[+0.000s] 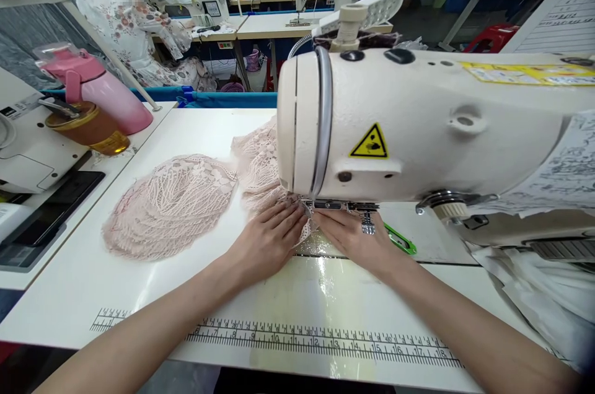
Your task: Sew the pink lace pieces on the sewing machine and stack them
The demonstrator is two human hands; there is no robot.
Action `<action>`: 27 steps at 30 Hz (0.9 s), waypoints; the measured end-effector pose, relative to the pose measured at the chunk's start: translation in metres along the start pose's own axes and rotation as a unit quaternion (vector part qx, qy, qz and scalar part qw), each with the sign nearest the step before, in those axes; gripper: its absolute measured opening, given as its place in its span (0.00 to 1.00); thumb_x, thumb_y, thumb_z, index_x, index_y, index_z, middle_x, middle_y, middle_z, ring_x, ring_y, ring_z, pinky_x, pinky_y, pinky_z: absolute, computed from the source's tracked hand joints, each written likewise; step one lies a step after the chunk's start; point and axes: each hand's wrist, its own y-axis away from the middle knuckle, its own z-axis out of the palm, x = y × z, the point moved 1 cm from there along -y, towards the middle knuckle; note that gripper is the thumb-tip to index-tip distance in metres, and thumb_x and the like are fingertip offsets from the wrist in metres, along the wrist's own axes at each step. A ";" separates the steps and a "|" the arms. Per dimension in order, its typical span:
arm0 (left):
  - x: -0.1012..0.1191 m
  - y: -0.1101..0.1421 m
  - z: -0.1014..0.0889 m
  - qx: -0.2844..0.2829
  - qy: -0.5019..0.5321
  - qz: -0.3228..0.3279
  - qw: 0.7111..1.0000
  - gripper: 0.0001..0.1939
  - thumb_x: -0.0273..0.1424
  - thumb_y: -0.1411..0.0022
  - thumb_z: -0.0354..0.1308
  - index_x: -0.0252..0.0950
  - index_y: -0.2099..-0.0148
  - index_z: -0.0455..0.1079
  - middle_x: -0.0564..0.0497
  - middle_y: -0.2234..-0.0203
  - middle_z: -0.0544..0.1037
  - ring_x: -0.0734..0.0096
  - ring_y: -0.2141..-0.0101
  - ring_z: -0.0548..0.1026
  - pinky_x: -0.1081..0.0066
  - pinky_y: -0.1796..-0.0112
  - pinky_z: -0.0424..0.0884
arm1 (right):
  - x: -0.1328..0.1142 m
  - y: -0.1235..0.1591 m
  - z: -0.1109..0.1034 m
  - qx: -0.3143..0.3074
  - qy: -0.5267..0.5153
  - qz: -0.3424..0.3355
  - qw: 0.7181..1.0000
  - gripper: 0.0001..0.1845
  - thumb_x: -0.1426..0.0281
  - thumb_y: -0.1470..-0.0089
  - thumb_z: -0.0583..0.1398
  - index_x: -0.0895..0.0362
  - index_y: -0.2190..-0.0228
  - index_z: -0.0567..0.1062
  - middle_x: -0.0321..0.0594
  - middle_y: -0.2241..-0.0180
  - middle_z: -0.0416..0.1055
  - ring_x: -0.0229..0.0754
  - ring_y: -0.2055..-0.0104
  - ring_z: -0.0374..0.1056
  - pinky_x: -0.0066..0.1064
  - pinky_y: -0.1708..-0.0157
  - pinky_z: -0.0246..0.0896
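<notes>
Pale pink lace fabric (260, 174) runs along the left side of a white sewing machine (372, 115) and bunches near its needle. My left hand (272, 236) is open and lies flat on this lace, fingers stretched toward the needle area. On the other side, my right hand (356, 236) rests flat on the machine bed. Its fingers are extended to the left, and their tips touch the lace edge; the machine head hides part of them. To the left of my hands sits a stack of pink lace pieces (170, 208).
A green-handled tool, perhaps a thread snipper (400, 239), lies right of my right hand. Printed ruler markings (297, 341) cross the table front. A pink bottle (106, 93), an amber cup (88, 127) and a phone (60, 205) stand left. Beyond, a person (134, 28) sits at another machine.
</notes>
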 end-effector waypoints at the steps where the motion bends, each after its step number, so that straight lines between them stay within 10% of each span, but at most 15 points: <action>1: -0.001 0.000 -0.001 -0.002 0.001 0.000 1.000 0.20 0.28 0.32 0.48 0.26 0.41 0.66 0.40 0.45 0.72 0.57 0.43 0.70 0.55 0.42 0.67 | -0.002 0.000 -0.001 -0.004 0.040 -0.014 0.999 0.13 0.75 0.41 0.57 0.51 0.56 0.75 0.35 0.58 0.77 0.38 0.70 0.66 0.38 0.65 0.55; 27: -0.011 0.000 -0.008 -0.017 0.033 -0.023 0.999 0.20 0.28 0.33 0.49 0.29 0.41 0.67 0.40 0.47 0.74 0.56 0.44 0.71 0.55 0.43 0.68 | -0.022 -0.009 0.003 0.005 -0.070 -0.071 0.995 0.14 0.84 0.43 0.54 0.57 0.64 0.74 0.34 0.65 0.78 0.34 0.59 0.71 0.30 0.49 0.61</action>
